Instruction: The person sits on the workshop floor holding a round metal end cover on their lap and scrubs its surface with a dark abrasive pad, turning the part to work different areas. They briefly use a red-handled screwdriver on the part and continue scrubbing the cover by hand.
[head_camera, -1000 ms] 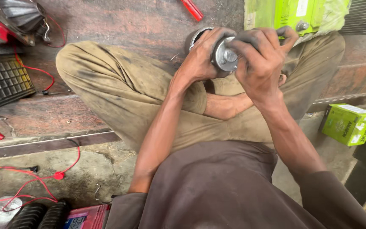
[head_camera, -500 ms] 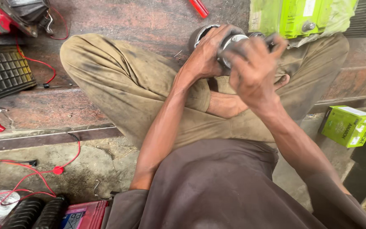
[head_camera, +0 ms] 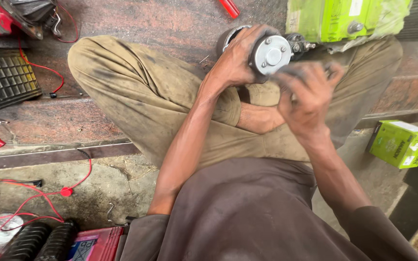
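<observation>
Seated cross-legged, your left hand wraps tight around a grey motor held above your knee, steadying its round end cap toward you, while your right hand, blurred, fingers loosely spread, holds nothing just below it.

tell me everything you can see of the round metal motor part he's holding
The motor is a short, stubby cylinder, dark and grimy on its body, with a pale silver end cap facing the camera. The cap shows a raised centre hub and small bolt heads around it. A dark geared end sticks out to the right. It is held above the lap; the left hand wraps its body, and the blurred right hand is just below it.
</observation>
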